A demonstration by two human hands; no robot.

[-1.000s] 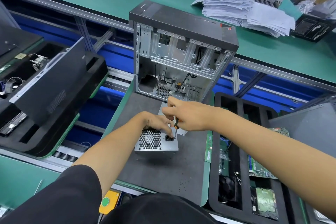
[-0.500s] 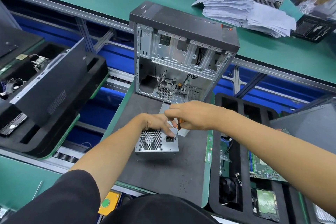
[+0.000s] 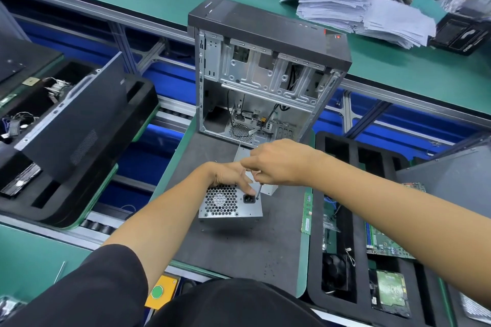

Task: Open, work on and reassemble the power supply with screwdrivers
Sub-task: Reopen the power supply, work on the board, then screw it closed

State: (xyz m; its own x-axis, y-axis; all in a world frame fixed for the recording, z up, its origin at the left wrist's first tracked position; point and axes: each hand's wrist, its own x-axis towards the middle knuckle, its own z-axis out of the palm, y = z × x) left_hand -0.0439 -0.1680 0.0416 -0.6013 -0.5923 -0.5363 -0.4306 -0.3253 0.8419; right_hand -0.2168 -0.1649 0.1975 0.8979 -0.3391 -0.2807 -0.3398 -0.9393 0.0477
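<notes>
Grey mat on the table (image 3: 239,247), power supply (image 3: 230,204) at centre.
Left hand (image 3: 228,176) grips its top; right hand (image 3: 279,164) pinches a screwdriver (image 3: 259,191) at its 1 o'clock corner.

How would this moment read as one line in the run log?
left hand holds power supply on grey mat | right hand grips screwdriver, tip beside socket | open case behind

Gutted PC case (image 3: 268,71) sits mid-frame, paper stacks (image 3: 356,5) upper right, foam tray (image 3: 345,220) with loose boards lower right, yellow button box (image 3: 160,292) at the bottom.
</notes>
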